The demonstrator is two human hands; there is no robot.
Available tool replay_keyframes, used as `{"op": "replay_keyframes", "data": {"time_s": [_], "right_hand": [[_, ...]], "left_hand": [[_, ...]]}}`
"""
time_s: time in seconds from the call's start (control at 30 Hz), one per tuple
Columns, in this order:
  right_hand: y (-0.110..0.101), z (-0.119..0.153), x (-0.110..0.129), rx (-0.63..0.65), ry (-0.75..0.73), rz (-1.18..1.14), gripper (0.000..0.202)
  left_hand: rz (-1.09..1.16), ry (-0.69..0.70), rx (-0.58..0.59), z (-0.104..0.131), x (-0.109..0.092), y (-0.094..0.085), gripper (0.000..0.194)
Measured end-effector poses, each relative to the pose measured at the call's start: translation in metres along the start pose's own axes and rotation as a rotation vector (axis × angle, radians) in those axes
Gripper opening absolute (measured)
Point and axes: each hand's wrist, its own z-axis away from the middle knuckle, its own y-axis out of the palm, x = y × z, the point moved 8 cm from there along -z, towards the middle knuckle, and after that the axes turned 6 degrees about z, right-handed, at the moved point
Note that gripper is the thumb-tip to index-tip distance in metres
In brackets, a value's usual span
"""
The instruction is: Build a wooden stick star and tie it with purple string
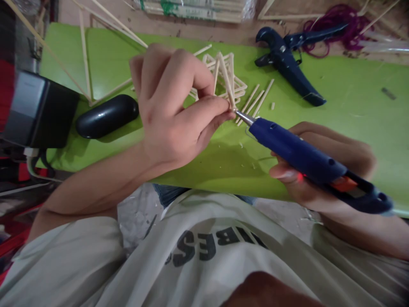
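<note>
One stick frame (226, 77) — corner in L grip (174, 106), nr nozzle (246, 117)

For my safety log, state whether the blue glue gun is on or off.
Apparently on: a red light glows beside the blue glue gun in the right hand.

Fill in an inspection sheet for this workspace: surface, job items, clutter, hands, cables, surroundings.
Surface: green worktop, pale scraps on it.
Job items: blue glue gun, its nozzle at the held stick piece, contact unclear; stick frames behind; loose sticks alongside.
Clutter: dark blue hand tool, black rounded case.
Left hand: pinching the stick piece.
Right hand: gripping the glue gun.
Cables: white cable at the black box.
Surroundings: packaged sticks, purple strands past the far edge.
</note>
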Motion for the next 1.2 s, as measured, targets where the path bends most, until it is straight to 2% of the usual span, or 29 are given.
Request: {"op": "replay_keyframes", "data": {"time_s": [0.07, 0.13, 0.27, 0.33, 0.43, 0.5, 0.67, 0.73, 0.87, 0.97, 1.03, 1.2], "right_hand": [[0.000, 0.000, -0.001, 0.002, 0.002, 0.005, 0.025], [-0.001, -0.001, 0.002, -0.004, -0.067, -0.010, 0.024], [-0.002, -0.004, 0.005, -0.039, -0.138, -0.008, 0.026], [0.001, -0.006, 0.004, -0.060, -0.061, 0.003, 0.031], [0.010, -0.013, 0.002, -0.067, 0.131, 0.033, 0.041], [0.017, -0.019, 0.006, -0.060, 0.183, 0.036, 0.044], [0.013, -0.022, 0.010, -0.065, 0.169, 0.028, 0.041], [0.007, -0.015, 0.005, -0.053, 0.149, 0.038, 0.038], [-0.002, -0.003, 0.006, -0.036, -0.026, -0.004, 0.024], [-0.004, 0.000, 0.001, -0.046, -0.009, -0.009, 0.023], [-0.003, 0.000, 0.000, -0.053, 0.006, -0.001, 0.026], [-0.004, -0.001, 0.001, -0.083, -0.053, -0.003, 0.023]], "left_hand": [[0.009, -0.033, -0.018, -0.001, -0.001, -0.001, 0.031], [0.024, -0.068, -0.030, -0.002, -0.002, -0.003, 0.031], [0.062, -0.103, 0.039, -0.002, -0.001, -0.001, 0.025], [0.069, -0.115, 0.050, -0.002, 0.000, -0.001, 0.021], [0.057, -0.107, 0.041, -0.001, 0.000, -0.001, 0.023], [0.046, -0.092, 0.010, -0.001, -0.001, -0.002, 0.026], [0.032, -0.084, 0.013, 0.001, 0.000, 0.003, 0.029], [0.032, -0.060, -0.039, 0.000, -0.002, 0.004, 0.036], [0.031, -0.072, -0.179, 0.000, -0.006, 0.000, 0.050], [0.035, -0.153, -0.096, 0.000, -0.002, 0.005, 0.041], [0.040, -0.144, -0.059, 0.001, -0.002, 0.005, 0.035], [0.025, -0.095, -0.046, 0.002, 0.000, 0.000, 0.036]]}}
